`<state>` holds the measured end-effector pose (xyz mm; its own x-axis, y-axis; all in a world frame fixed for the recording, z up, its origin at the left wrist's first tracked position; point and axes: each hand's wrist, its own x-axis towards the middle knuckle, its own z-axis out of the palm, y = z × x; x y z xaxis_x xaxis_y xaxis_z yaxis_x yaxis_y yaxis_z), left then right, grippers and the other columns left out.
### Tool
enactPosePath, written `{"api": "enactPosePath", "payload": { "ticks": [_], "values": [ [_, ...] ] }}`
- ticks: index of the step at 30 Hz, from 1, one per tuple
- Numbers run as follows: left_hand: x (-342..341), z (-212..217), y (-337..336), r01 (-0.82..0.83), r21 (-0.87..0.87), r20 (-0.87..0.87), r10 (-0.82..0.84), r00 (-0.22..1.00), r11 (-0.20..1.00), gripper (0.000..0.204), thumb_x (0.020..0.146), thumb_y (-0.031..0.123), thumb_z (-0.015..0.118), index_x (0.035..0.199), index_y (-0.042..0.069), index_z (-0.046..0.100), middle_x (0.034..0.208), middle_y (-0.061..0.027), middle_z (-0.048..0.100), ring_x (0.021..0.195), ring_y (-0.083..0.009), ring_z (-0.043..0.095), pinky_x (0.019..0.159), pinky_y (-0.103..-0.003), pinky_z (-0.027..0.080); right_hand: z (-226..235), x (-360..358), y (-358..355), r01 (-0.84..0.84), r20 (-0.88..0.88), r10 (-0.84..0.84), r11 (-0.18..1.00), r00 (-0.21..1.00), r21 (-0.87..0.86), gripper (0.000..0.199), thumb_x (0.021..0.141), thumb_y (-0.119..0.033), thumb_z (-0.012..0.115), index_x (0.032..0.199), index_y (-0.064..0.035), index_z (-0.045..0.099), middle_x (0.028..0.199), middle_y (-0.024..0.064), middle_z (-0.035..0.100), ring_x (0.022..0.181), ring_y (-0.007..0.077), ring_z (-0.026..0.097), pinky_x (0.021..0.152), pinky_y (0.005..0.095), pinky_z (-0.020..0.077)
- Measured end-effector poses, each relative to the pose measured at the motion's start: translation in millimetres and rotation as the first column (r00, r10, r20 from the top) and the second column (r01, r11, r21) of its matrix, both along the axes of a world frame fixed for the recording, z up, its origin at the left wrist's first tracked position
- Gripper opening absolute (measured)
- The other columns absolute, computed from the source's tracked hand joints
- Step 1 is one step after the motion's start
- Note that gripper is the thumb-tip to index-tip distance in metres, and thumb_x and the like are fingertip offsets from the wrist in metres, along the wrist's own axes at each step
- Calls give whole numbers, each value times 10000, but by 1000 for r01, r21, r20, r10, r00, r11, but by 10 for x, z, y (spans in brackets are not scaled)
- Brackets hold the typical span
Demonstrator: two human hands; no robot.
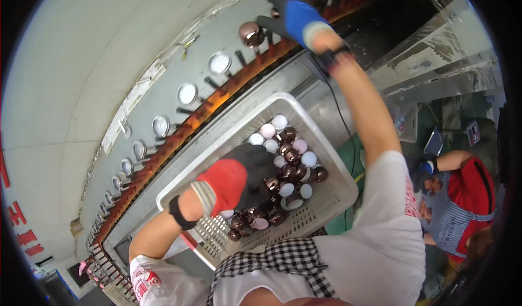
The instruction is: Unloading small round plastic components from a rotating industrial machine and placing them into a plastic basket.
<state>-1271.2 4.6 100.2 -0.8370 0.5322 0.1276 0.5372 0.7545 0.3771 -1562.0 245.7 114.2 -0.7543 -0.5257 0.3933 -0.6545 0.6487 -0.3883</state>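
Glossy brown, rounded pieces with pale round faces point(292, 156) are seen in the head view, heaped inside a whitish slotted plastic basket point(321, 208). The left hand point(236, 181), covered by a red-and-black glove, is lowered over the heap; whether anything is gripped by it cannot be told, as its fingertips are hidden. The right hand point(293, 18), gloved in blue and black, is stretched out with its fingers spread apart, just beside a single glossy brown rounded piece point(251, 34); whether that piece is touched cannot be told. White-faced, silver-rimmed discs point(187, 93) are lined up along an orange-lit row of dark pegs point(212, 84).
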Motion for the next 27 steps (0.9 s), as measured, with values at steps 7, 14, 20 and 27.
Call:
{"api": "enactPosePath", "payload": {
  "ticks": [7, 14, 20, 27],
  "values": [
    [-1652, 309, -275, -226, 214, -183, 267, 946, 950, 820, 852, 314, 894, 1550, 70, 538, 1443, -256, 629, 1203, -386, 702, 983, -443, 590, 158, 1272, -150, -166, 296, 163, 986, 941, -13, 378, 870, -233, 802, 1219, -94, 760, 1194, 206, 754, 1105, 423, 721, 963, 498, 586],
    [-870, 134, 280, -70, -40, -112, 65, 992, 997, 520, 788, -53, 617, 1269, 116, 718, 1195, -185, 724, 1071, -392, 681, 942, -468, 546, 143, 248, 486, -7, -224, -33, 985, 974, -172, 585, 958, -406, 798, 1388, -31, 666, 1274, 225, 734, 1158, 394, 719, 1013, 423, 575],
    [-930, 459, 143, -147, 84, -174, 160, 972, 986, 484, 884, 64, 771, 1356, 41, 669, 1093, -162, 739, 949, -336, 728, 825, -419, 594, -202, -864, 320, 16, 27, -21, 981, 999, 191, 438, 917, -407, 744, 1207, -79, 759, 1157, 250, 747, 1081, 419, 725, 949, 485, 582],
    [-649, 253, -588, -646, -43, 534, 564, 630, 762, 543, 884, 340, 837, 1297, 10, 717, 1198, -185, 745, 1026, -326, 749, 890, -368, 596, 130, 1510, 214, -326, 415, 220, 923, 883, 204, 390, 817, -253, 803, 1157, -64, 775, 1104, 232, 778, 1030, 401, 764, 917, 506, 613]
  ]
}}
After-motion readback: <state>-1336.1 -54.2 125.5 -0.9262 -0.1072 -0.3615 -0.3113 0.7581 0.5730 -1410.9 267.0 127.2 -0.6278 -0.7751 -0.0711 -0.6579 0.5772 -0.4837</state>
